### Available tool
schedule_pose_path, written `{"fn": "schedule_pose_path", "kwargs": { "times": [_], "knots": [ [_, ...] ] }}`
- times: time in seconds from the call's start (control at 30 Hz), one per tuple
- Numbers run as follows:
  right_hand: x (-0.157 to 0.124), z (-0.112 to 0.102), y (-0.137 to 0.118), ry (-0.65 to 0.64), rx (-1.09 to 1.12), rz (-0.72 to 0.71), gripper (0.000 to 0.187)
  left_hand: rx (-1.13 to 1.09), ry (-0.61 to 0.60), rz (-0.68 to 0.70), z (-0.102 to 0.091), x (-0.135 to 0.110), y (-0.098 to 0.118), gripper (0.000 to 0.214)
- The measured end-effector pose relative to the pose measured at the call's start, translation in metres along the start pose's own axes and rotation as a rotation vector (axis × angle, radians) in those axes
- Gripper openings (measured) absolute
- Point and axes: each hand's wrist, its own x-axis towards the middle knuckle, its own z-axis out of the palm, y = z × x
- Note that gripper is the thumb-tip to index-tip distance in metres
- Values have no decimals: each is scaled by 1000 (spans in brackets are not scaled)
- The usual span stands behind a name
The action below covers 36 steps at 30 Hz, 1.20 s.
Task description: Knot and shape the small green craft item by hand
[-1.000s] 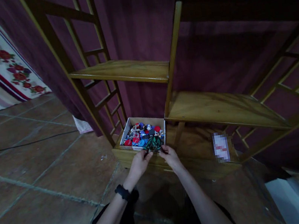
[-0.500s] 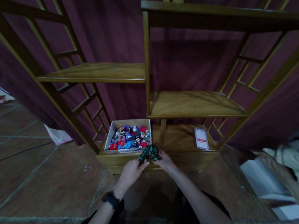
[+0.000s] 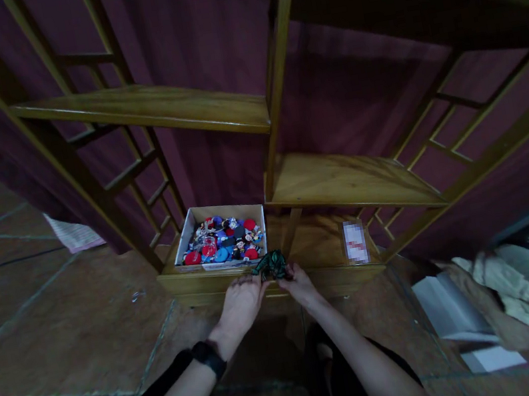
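Green bundle now off the corner of the box, both hands on it

So the main change over the last second: the shiny dark green bundle (image 3: 274, 264) used to overlap the front right corner of the cardboard box (image 3: 232, 211) from this view. Now it sits just past that corner, between the fingertips of both hands. Some of the shift is the head turning and the view tilting down, so I wouldn't swear to how far the hands themselves travelled.

Left hand (image 3: 242, 303): fingers curled, thumb reaching forward, pretty much closed on the near left side of the bundle. Right hand (image 3: 301, 285): pinching the right side between thumb and fingers, tips mostly hidden. Looks like a light two-handed hold to me. It's bunched like fabric, but too dark and small to say what it is, or whether it brushes the box.

The box is just beyond the hands and to the left, and its jumble of little red, blue and dark pieces (image 3: 221, 254) looks the same as a second ago. Beyond the right hand, off to the right, there's a blurred white card (image 3: 355, 244), also unmoved.

What it means, I reckon: the bundle is still being handled, not set down or let go.
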Motion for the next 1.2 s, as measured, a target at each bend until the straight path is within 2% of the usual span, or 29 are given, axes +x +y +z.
{"fn": "schedule_pose_path", "kwargs": {
  "times": [0.17, 0.4, 0.5, 0.63, 0.9, 1.03, 1.2],
  "knots": [
    [-3, -2, -4, 25, 60, 46, 27, 49, 64, 122, 5, -2, 3, 33],
    [-8, -9, -1, -123, 182, 10, 31, 158, 151, 247, 13, -10, 3, 33],
    [-7, -13, 5, -159, 234, 3, 33, 191, 148, 283, 16, -13, 2, 36],
    [-7, -15, 8, -121, 243, 26, 37, 187, 126, 311, 16, -15, 0, 37],
    [-10, -3, -6, -173, 232, 53, 40, 0, 81, 267, 7, -17, -8, 40],
    [-11, 1, -8, -156, 214, 77, 41, -66, 50, 233, 4, -16, -13, 38],
    [-15, 7, -12, -176, 247, 154, 38, -222, -7, 48, 3, -8, -21, 31]
  ]
}}
